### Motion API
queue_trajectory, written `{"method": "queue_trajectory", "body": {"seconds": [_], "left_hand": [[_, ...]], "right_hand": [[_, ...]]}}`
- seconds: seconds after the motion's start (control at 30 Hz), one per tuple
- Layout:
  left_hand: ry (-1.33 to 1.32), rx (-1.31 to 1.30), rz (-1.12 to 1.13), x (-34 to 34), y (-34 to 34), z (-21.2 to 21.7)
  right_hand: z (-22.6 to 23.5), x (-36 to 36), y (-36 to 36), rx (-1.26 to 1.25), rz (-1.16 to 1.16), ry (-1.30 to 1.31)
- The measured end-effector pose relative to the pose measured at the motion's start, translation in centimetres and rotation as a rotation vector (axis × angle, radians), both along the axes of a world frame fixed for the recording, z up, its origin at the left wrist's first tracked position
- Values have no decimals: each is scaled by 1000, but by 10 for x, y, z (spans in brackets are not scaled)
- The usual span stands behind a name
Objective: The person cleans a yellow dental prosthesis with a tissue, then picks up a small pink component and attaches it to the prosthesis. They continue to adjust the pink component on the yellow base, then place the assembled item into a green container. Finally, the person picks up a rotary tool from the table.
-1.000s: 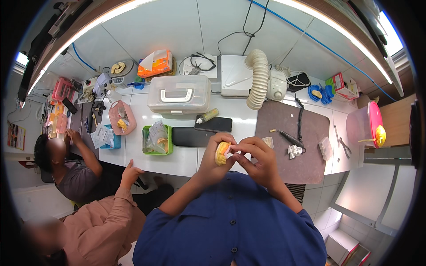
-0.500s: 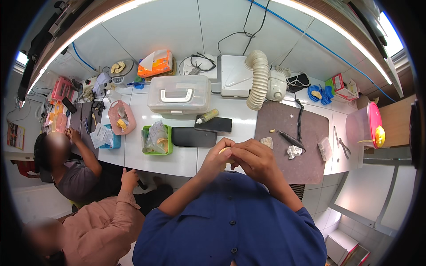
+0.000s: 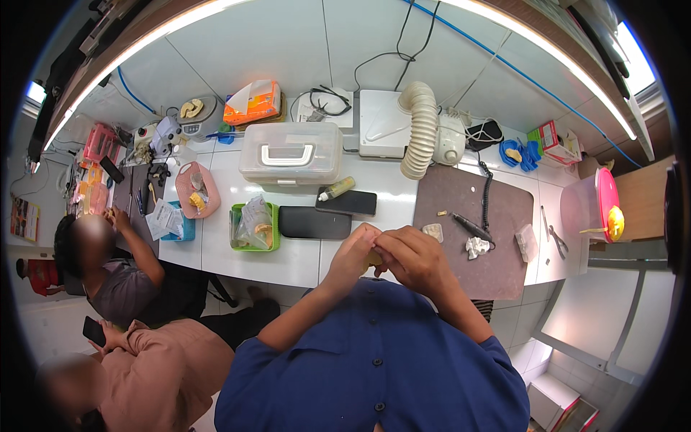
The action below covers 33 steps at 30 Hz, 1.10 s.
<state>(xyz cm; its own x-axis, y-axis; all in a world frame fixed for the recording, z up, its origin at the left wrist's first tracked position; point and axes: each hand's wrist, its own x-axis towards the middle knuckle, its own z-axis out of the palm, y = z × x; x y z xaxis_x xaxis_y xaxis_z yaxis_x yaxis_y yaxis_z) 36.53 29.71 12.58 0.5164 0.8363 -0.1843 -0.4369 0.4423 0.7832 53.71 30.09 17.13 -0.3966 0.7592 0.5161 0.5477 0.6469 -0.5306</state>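
Close in front of my blue shirt, my left hand (image 3: 350, 263) and my right hand (image 3: 416, 259) meet at the fingertips. Both are closed round a small yellowish piece (image 3: 373, 260), mostly covered by the fingers, so its kind cannot be made out. Just beyond the left hand lie a black case (image 3: 314, 223) and a black phone (image 3: 348, 203) with a small bottle (image 3: 336, 189) on it. Right of my right hand, a dark handpiece (image 3: 471, 225) with a coiled cord rests on a brown mat (image 3: 450, 194), beside crumpled white tissue (image 3: 476, 248).
A clear toolbox (image 3: 290, 157), a green basket (image 3: 276, 245) and a pink basket (image 3: 209, 209) stand leftward. A ribbed hose (image 3: 419, 129) arches at the back. Pliers (image 3: 558, 243) and a pink-lidded tub (image 3: 584, 201) are at right. Two people (image 3: 155, 367) sit on my left.
My fingers have shifted slightly on the yellowish piece, with the left fingers more upright. At left, the nearer person's arm has drawn back, and a phone now shows in that person's hands.
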Motion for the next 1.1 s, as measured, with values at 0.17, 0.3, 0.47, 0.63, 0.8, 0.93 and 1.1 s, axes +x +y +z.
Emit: {"method": "queue_trajectory", "body": {"seconds": [0.17, 0.3, 0.47, 0.63, 0.8, 0.93, 1.1], "left_hand": [[-16, -8, -28, -1, -1, -2], [42, 16, 7, 3, -1, 2], [49, 1, 13, 4, -2, 5], [-7, -9, 78, 6, 0, 2], [-41, 68, 143, 4, 1, -1], [-85, 113, 215, 5, 1, -4], [-48, 202, 211, 3, 4, -3]], "right_hand": [[1, 4, 4, -50, 48, 0], [2, 3, 5, -40, 59, -6], [2, 3, 3, -31, 48, -12], [5, 0, 4, -65, -43, 41], [4, 1, -5, -227, -135, 78], [4, -1, -9, -309, -146, 97], [6, -3, -10, -394, -149, 115]]}}
